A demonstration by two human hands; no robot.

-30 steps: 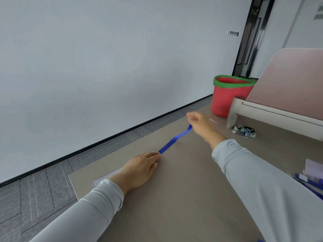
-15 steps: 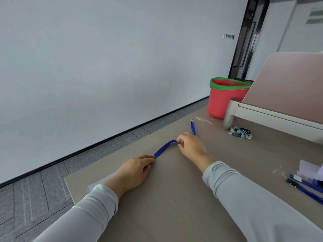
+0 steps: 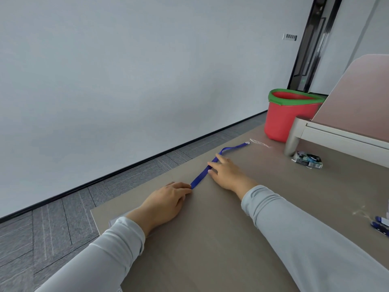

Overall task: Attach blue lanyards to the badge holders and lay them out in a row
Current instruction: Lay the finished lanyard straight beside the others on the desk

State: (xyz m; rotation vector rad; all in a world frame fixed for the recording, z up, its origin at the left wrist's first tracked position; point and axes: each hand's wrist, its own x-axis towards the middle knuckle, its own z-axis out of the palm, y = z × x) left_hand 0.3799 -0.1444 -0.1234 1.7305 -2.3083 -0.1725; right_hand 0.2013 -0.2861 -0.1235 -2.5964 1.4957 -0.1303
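A blue lanyard [image 3: 200, 178] lies stretched along the left edge of the brown table [image 3: 231, 239], its far end curving to a small clip [image 3: 247, 142]. My left hand [image 3: 166, 202] lies flat on the near end of the strap, and a clear badge holder [image 3: 117, 221] peeks out from under its wrist. Farther along, my right hand [image 3: 226, 172] presses the middle of the strap to the table with straight fingers.
A red bin with a green rim [image 3: 288, 114] stands at the table's far end beside a pink partition with a cream foot [image 3: 294, 138]. A small printed packet [image 3: 307, 162] lies near it. More blue lanyards [image 3: 381, 226] sit at the right edge. A clear plastic scrap [image 3: 260, 142] lies past the clip.
My right hand drew back from the far end of the strap to its middle and flattened on it. The strap now lies straighter on the table. My left hand stayed in place.
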